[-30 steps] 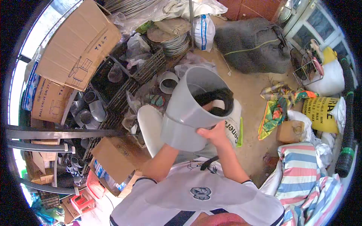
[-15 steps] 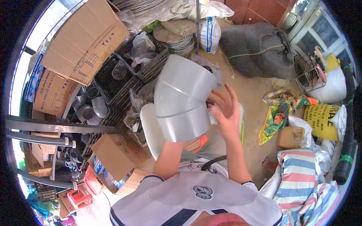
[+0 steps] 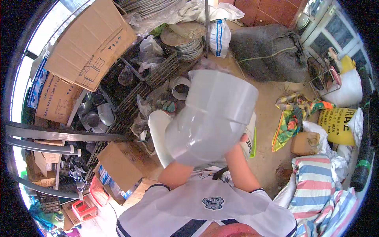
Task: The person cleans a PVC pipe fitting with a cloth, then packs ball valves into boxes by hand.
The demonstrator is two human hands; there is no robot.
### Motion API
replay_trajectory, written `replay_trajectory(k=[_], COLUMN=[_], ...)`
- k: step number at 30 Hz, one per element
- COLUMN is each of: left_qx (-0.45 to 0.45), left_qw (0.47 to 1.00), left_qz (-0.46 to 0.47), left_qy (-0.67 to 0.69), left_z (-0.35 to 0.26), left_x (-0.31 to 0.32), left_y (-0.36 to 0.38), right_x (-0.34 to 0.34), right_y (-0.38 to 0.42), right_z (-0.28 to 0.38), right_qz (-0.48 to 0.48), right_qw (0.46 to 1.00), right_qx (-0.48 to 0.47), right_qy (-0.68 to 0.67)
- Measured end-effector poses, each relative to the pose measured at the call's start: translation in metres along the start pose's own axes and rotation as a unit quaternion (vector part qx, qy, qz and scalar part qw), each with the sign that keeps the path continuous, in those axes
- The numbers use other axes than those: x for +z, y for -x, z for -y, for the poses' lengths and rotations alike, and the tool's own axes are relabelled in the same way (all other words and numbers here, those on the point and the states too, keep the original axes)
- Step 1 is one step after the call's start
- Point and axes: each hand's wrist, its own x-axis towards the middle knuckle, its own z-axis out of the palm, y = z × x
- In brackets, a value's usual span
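A large grey plastic pipe elbow (image 3: 215,114) fills the middle of the view, held up in front of my body. Its wider socket end points to the upper right. My left hand (image 3: 179,168) is under the lower left end of the elbow; the wrist shows, but the fingers are hidden behind it. My right hand (image 3: 237,148) holds the elbow from the lower right, with a thumb or finger showing at its edge and the other fingers hidden. Beyond the elbow, a smaller grey pipe fitting (image 3: 181,88) lies with its round opening facing me.
Black plastic crates (image 3: 162,71) and cardboard boxes (image 3: 90,47) stand on the left, with grey fittings (image 3: 92,118) beside them. An open carton (image 3: 120,166) sits lower left. A dark bundle (image 3: 268,51) lies at the back; striped sacks (image 3: 312,181) are on the right.
The pipe elbow has turned and shifted to the right, so its wide end now points upper right. My right hand, open beside it before, is now against it. The smaller fitting behind has come into view.
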Motion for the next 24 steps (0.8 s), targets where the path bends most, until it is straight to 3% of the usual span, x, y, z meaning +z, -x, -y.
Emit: replay_trajectory(k=[1,2,3,4,5,7,9,11,12,13,15,19,21,22,23,24], left_qx=[-0.002,-0.004,-0.006,-0.006,-0.003,-0.001,-0.003,-0.008,-0.009,-0.009,-0.010,-0.016,-0.016,-0.015,-0.015,-0.017], left_qw=[1.000,1.000,1.000,1.000,1.000,1.000,1.000,0.999,0.999,0.999,0.999,0.998,0.997,0.997,0.997,0.997], left_qz=[0.003,0.005,0.008,0.011,0.013,0.019,0.025,0.033,0.038,0.043,0.050,0.062,0.072,0.076,0.079,0.081], left_qy=[0.002,0.004,0.005,0.004,0.003,-0.001,0.000,0.001,0.001,0.000,-0.002,-0.002,-0.004,-0.005,-0.005,-0.005], left_z=[-0.005,-0.005,-0.005,-0.003,0.000,0.008,0.010,0.000,-0.003,-0.004,-0.003,0.005,0.002,0.001,-0.005,-0.011], left_x=[0.004,0.002,0.001,-0.001,-0.008,-0.025,-0.027,-0.013,-0.013,-0.007,-0.008,-0.017,-0.023,-0.020,-0.010,-0.003], left_y=[0.025,0.031,0.034,0.011,0.014,0.021,-0.002,0.010,0.022,0.009,0.016,-0.024,0.025,0.019,0.009,0.033], right_x=[-0.005,0.005,0.016,0.033,0.049,0.077,0.094,0.114,0.117,0.105,0.099,0.045,0.003,-0.003,-0.009,-0.010], right_y=[-0.002,-0.006,-0.010,-0.014,-0.018,-0.022,-0.022,-0.021,-0.019,-0.022,-0.022,-0.010,0.008,0.011,0.013,0.015], right_z=[-0.004,0.002,0.009,0.018,0.028,0.048,0.060,0.059,0.051,0.045,0.040,0.042,0.033,0.028,0.023,0.022], right_qz=[0.127,0.125,-0.004,-0.132,-0.130,-0.127,-0.110,0.011,-0.039,-0.081,-0.136,-0.108,-0.079,-0.080,-0.193,-0.298], right_qw=[0.975,0.976,0.999,0.986,0.986,0.957,0.954,0.873,0.788,0.845,0.867,0.869,0.941,0.941,0.961,0.939], right_qx=[-0.025,-0.024,-0.021,-0.019,-0.022,0.021,0.037,-0.059,-0.102,-0.101,-0.112,-0.115,-0.041,-0.043,0.062,0.166], right_qy=[-0.179,-0.177,-0.037,0.104,0.105,0.259,0.275,0.484,0.606,0.519,0.465,0.468,0.327,0.327,0.186,0.038])
